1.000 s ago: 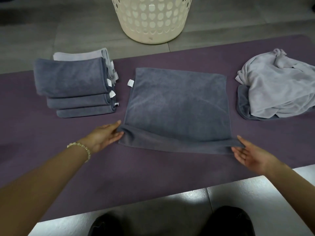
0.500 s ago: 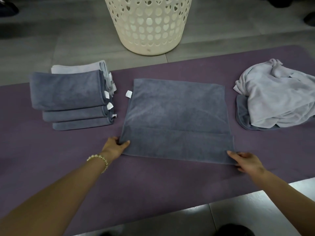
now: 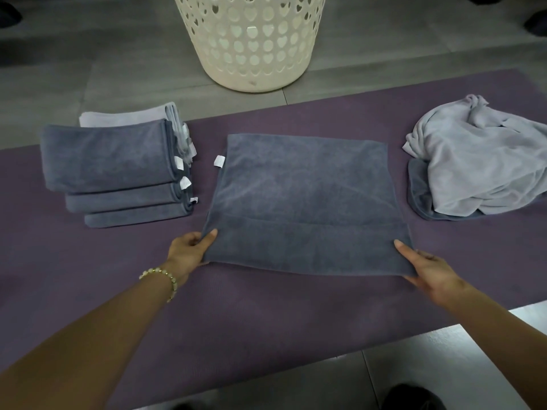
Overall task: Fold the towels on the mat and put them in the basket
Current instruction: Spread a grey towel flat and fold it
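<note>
The towel (image 3: 305, 202) is lying flat on the mat (image 3: 266, 321), just nearer than the basket (image 3: 251, 39). The left hand (image 3: 189, 250) and right hand (image 3: 429, 270) are each pinching a near corner, thumb on top. Soft, light and floppy, it is probably asking for both corners lifted together.

The top edge cuts off the basket (image 3: 251, 54), the right edge the pale crumpled towel (image 3: 479, 167), which hides most of a dark towel (image 3: 418, 193).
</note>
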